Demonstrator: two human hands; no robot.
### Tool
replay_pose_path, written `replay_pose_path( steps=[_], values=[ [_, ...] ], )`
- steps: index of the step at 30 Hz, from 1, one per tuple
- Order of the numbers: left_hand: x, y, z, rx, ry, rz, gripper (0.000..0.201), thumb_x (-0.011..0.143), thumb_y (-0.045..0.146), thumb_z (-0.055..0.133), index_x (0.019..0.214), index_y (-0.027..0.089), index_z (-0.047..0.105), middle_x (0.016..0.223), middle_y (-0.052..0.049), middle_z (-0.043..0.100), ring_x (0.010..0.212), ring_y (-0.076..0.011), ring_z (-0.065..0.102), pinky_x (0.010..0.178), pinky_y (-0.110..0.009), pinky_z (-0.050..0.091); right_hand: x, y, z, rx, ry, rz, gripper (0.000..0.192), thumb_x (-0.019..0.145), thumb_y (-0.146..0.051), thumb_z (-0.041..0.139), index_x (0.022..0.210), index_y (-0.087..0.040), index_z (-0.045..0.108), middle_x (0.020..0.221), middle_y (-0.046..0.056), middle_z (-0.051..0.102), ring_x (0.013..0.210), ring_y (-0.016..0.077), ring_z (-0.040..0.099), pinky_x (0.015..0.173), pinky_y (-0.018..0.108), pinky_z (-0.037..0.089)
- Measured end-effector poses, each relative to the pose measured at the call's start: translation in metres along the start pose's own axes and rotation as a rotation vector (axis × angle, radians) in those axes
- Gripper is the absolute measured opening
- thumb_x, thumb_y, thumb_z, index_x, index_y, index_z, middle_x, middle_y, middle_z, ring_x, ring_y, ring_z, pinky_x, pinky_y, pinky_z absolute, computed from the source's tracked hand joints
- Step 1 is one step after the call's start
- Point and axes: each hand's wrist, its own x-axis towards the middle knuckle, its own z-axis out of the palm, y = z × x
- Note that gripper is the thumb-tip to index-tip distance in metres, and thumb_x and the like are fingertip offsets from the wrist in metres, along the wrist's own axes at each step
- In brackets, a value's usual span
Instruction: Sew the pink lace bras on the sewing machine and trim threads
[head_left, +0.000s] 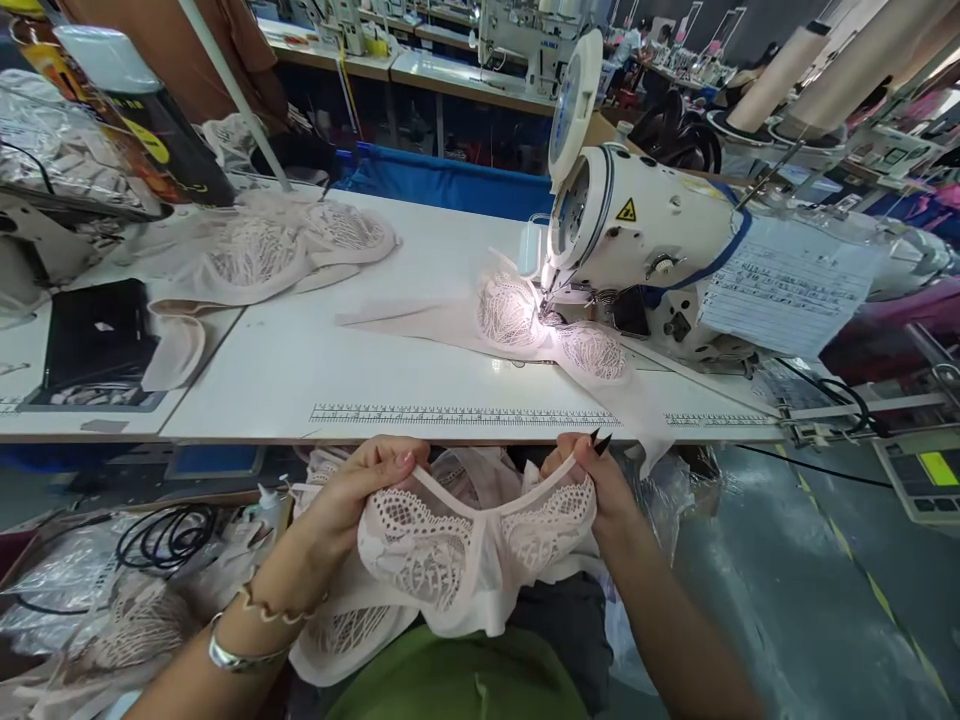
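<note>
Stretched between my two hands, in front of my lap, is a pale pink lace bra point(427, 560). My left hand point(367, 485) pinches its upper edge at the left cup. At the other cup, my right hand point(600, 485) closes on the top edge, and dark pointed tips, like small thread snips point(601, 442), stick out above its fingers. Another lace bra point(510, 315) lies on the table with its middle under the needle area of the white sewing machine point(622, 220), lit by the machine's lamp. More pale fabric rests on my lap beneath the held bra.
More bras point(262, 255) are heaped on the left of the white table point(390, 375), beside a black spray can point(161, 130). A printed ruler point(465, 413) runs along the front edge. Below left, a box holds garments and a coiled black cable point(166, 537). A handwritten sheet point(787, 285) hangs on the machine.
</note>
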Motion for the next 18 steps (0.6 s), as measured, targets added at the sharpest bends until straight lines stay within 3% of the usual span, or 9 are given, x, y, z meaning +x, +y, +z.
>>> replay_pose_path(
  steps=[11, 16, 18],
  values=[
    [0.003, -0.003, -0.004, 0.024, -0.127, 0.022, 0.062, 0.072, 0.051, 0.08, 0.05, 0.019, 0.031, 0.046, 0.007, 0.028, 0.041, -0.0059, 0.022, 0.042, -0.022, 0.016, -0.009, 0.002, -0.007, 0.007, -0.094, -0.031, 0.062, 0.072, -0.068, 0.075, 0.05, -0.023, 0.039, 0.041, -0.008, 0.03, 0.039, 0.0079, 0.024, 0.045, 0.025, 0.022],
    [0.0, 0.001, -0.004, 0.06, -0.123, 0.015, 0.063, 0.071, 0.051, 0.081, 0.05, 0.019, 0.032, 0.045, 0.006, 0.028, 0.042, -0.0061, 0.021, 0.042, -0.023, 0.015, -0.012, 0.0, -0.014, -0.144, -0.054, -0.053, 0.064, 0.071, -0.076, 0.069, 0.047, -0.024, 0.039, 0.04, -0.007, 0.031, 0.04, 0.0101, 0.028, 0.045, 0.026, 0.025],
    [-0.001, 0.003, -0.003, 0.098, -0.118, 0.004, 0.062, 0.07, 0.053, 0.082, 0.05, 0.019, 0.033, 0.046, 0.007, 0.027, 0.042, -0.006, 0.02, 0.042, -0.024, 0.014, -0.014, -0.009, -0.018, -0.305, -0.127, -0.102, 0.058, 0.078, -0.072, 0.065, 0.051, -0.024, 0.048, 0.043, -0.005, 0.038, 0.041, 0.0106, 0.032, 0.046, 0.027, 0.028]
  ],
)
